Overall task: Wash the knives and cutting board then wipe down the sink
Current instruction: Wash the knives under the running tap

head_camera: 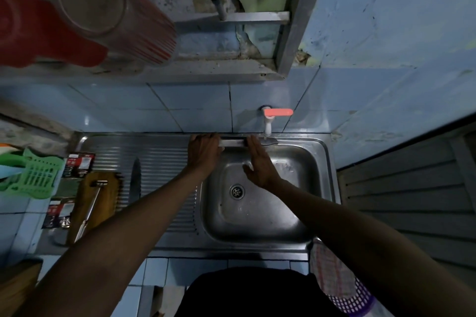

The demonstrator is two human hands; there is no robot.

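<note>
A: What are the two hands doing?

B: The left hand [204,148] is gripping the handle end of a knife [233,142], its fingers [203,137] curling over it at the far rim of the sink [325,162]. The right hand [258,162] is lying flat along the blade with straight fingers [253,141], palm side pressing on the steel. The blade tip is poking out just beyond the right fingers, directly under the tap [268,121].

A: Where is everything else sitting?

B: A white tap with a red lever is hanging from the blue tiled wall, just above the right fingers. The drain [237,191] is lying in the basin, nearer the person than both hands. Well to the left of the left fingers, a second knife [135,180] is resting on the ribbed draining surface. Further left again, a wooden cutting board [99,198] is lying on the worktop [25,216] with a metal utensil [90,210] across it. A green plastic basket [36,175] is standing beyond that, at the far left. A checked cloth [328,270] is hanging at the near right corner of the sink.
</note>
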